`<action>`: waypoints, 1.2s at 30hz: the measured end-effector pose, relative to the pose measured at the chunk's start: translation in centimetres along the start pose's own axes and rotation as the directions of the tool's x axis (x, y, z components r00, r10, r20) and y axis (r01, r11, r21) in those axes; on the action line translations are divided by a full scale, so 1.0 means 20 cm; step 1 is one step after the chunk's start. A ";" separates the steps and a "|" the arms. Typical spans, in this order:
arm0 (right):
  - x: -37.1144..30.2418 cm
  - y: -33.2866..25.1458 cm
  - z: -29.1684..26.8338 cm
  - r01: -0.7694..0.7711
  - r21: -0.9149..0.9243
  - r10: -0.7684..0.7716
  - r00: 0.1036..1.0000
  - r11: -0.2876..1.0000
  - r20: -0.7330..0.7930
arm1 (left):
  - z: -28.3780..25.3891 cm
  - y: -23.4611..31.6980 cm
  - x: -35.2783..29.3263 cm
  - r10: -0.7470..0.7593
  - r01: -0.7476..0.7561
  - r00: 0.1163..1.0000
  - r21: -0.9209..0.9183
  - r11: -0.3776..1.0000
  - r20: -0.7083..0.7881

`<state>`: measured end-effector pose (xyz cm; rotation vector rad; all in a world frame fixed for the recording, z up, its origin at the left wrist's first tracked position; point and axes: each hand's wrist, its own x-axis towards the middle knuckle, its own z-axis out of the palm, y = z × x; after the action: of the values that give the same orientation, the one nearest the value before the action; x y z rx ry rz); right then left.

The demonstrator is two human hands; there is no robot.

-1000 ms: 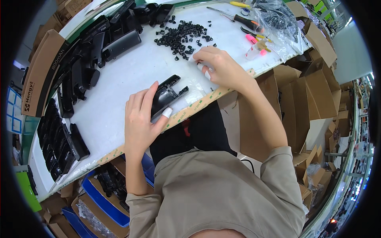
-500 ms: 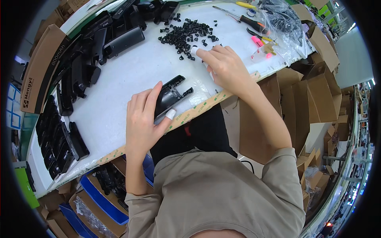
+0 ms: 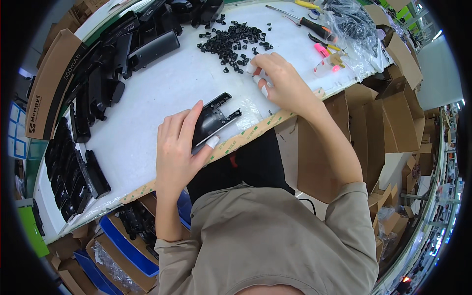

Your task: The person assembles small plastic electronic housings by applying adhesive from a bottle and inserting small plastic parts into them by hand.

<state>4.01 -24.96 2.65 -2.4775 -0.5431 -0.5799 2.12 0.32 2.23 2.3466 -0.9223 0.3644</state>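
Observation:
My left hand [image 3: 176,137] grips a black plastic housing [image 3: 211,118] near the table's front edge, thumb on the near side and fingers over its far side. The housing's forked end points right, with small holes and posts showing on its two prongs. White covers wrap some of my fingertips. To the right, my right hand [image 3: 285,81] hangs above the table with its fingers curled in toward the thumb. Whatever they may hold is too small or hidden to make out. Just beyond it spreads a pile of small black plastic parts [image 3: 231,44].
More black housings [image 3: 155,51] line the table's left and far sides, beside a brown carton [image 3: 51,83]. At the far right lie a screwdriver [image 3: 317,28], pliers [image 3: 322,43], a pink marker [image 3: 322,50] and clear plastic bags [image 3: 349,29]. Open cardboard boxes [image 3: 364,128] stand right of the table.
My right hand has drawn slightly back from the pile, and its fingers have curled in closer to the thumb. My left hand still holds the housing in nearly the same place.

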 end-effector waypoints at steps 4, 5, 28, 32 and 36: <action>0.01 -0.02 -0.01 -0.057 0.021 0.056 0.998 0.998 0.019 | -0.01 -0.02 0.01 0.024 -0.026 0.999 -0.042 0.999 -0.044; 0.01 -0.03 -0.02 -0.117 0.051 0.117 0.993 0.992 0.007 | -0.01 -0.02 0.01 0.039 -0.044 0.996 -0.054 0.998 -0.082; -0.08 -0.34 0.03 0.134 0.192 -0.157 0.981 0.972 0.113 | 0.00 0.01 0.00 0.091 -0.077 0.987 0.111 0.991 -0.130; -0.17 -0.19 -0.03 0.153 0.180 -0.096 0.952 0.972 -0.291 | 0.00 0.01 -0.01 0.057 -0.042 0.988 0.107 0.993 -0.140; -0.34 -0.03 -0.09 -0.135 0.271 0.301 0.515 0.953 -0.802 | 0.01 0.01 -0.01 0.049 -0.034 0.989 0.110 0.993 -0.137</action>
<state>-2.43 -27.23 0.93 -1.7307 0.1235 -1.4240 1.94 0.18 2.01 2.3662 -0.9062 0.6008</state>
